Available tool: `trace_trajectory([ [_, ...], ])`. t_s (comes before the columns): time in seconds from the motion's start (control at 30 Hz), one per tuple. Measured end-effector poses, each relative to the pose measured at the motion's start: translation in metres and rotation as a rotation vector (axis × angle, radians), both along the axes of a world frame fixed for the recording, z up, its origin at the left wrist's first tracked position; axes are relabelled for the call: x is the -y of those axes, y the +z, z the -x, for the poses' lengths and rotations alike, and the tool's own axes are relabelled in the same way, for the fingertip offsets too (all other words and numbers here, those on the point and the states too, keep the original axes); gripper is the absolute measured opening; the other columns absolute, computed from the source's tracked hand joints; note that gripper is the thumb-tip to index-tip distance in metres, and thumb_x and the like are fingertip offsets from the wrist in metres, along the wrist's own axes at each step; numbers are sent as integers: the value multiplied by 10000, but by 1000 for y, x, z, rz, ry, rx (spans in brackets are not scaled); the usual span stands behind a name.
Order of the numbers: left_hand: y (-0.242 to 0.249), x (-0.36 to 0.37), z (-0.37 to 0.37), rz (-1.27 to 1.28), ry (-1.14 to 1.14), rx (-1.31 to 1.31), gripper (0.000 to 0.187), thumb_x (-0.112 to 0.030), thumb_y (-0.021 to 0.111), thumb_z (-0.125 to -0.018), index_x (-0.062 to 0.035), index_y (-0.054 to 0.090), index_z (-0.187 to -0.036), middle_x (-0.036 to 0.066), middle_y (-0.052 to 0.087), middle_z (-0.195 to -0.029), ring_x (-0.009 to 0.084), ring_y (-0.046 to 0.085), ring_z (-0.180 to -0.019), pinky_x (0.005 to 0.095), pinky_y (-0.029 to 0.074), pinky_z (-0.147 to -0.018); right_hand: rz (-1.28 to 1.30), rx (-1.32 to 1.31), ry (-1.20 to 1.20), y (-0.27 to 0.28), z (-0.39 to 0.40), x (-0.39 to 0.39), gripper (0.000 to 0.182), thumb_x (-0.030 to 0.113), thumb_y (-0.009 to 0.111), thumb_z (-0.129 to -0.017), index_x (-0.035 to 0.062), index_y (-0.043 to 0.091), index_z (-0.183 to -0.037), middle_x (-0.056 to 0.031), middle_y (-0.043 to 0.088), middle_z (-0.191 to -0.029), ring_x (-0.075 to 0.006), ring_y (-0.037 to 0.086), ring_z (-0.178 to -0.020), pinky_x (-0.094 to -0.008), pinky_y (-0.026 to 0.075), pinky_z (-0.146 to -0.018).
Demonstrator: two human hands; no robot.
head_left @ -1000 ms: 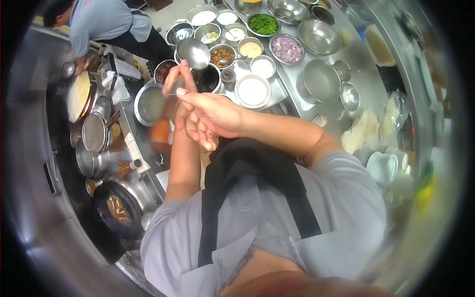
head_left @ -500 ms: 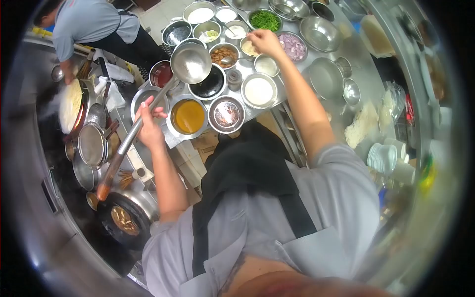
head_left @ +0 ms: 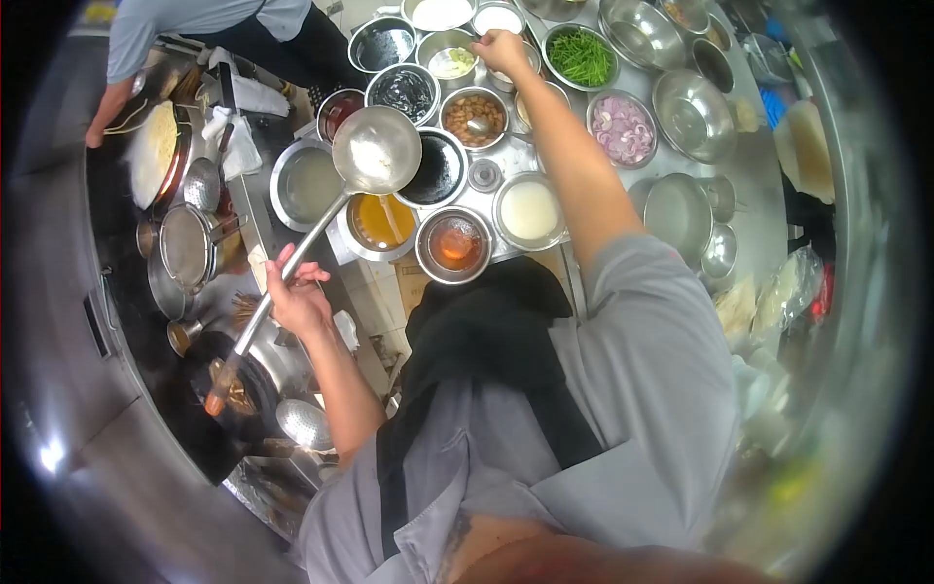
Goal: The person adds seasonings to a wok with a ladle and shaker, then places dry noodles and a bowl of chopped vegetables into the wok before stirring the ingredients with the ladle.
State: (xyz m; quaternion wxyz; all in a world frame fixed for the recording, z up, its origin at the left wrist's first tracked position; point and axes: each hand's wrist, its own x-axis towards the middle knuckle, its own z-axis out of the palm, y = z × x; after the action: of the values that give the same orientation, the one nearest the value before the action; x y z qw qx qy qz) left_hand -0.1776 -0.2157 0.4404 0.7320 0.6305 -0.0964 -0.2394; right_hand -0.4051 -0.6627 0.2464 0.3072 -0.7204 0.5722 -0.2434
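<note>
My left hand (head_left: 300, 300) is closed around the handle of a long metal ladle (head_left: 377, 148). Its round bowl is raised over the sauce bowls, above the rim of a bowl of yellow-orange liquid (head_left: 381, 226). My right hand (head_left: 502, 53) reaches to the back, fingers closed together over a small metal bowl that it mostly covers. Whatever those fingers grip is hidden. Close by on the left is a bowl of pale green pieces (head_left: 451, 64). Behind the hand stands a bowl of white contents (head_left: 497, 18), and nearer me one of brown chunks with a spoon (head_left: 478, 126).
Sliced purple onions (head_left: 623, 131) and cut greens (head_left: 582, 55) fill bowls on the right. A dark sauce bowl (head_left: 428, 167) and a milky liquid bowl (head_left: 530, 209) stand nearer. At left, a strainer (head_left: 187, 243) and wok (head_left: 233, 384) line the stove, with a co-worker (head_left: 209, 29) behind.
My right hand has moved from the small pale-yellow bowl to the neighbouring bowl farther back. The ladle stays in my left hand. My view has shifted, and the co-worker's hand has moved off the pan.
</note>
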Motion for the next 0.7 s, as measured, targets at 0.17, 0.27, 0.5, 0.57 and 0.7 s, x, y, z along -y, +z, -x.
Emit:
trace_trajectory([
  [0.17,-5,1,5,-27,15,16,526,-368,490,-1018,138,591,-1120,176,644,-672,231,592,-505,317,499,-487,154,29,-6,19,56,-30,318,333,658,-835,36,726,-926,-214,710,-868,-390,692,-852,-439,550,-817],
  [0.27,-12,7,7,-30,13,22,514,-357,486,-1019,136,596,-1109,170,640,-664,228,583,-494,306,493,-488,113,38,-110,13,80,-34,299,293,614,-855,36,718,-966,-225,704,-885,-403,686,-877,-461,543,-830],
  [0.5,-17,34,18,-26,-47,34,484,-335,482,-1027,128,591,-1117,157,639,-678,213,581,-513,289,488,-493,95,168,-50,8,103,-45,257,249,624,-885,53,732,-1010,-196,714,-925,-339,706,-854,-397,552,-804],
  [0.57,-18,41,20,-25,-72,37,483,-336,473,-1033,121,587,-1140,150,638,-683,206,587,-537,289,493,-501,111,220,-75,-1,100,-48,252,245,616,-896,57,735,-1015,-197,713,-937,-342,703,-863,-400,550,-804],
  [0.7,-13,54,26,-15,-107,57,485,-341,476,-1034,123,588,-1119,152,641,-683,209,579,-511,284,488,-502,180,341,-155,-2,98,-55,239,227,604,-916,53,727,-1024,-193,707,-963,-358,688,-886,-404,542,-800],
])
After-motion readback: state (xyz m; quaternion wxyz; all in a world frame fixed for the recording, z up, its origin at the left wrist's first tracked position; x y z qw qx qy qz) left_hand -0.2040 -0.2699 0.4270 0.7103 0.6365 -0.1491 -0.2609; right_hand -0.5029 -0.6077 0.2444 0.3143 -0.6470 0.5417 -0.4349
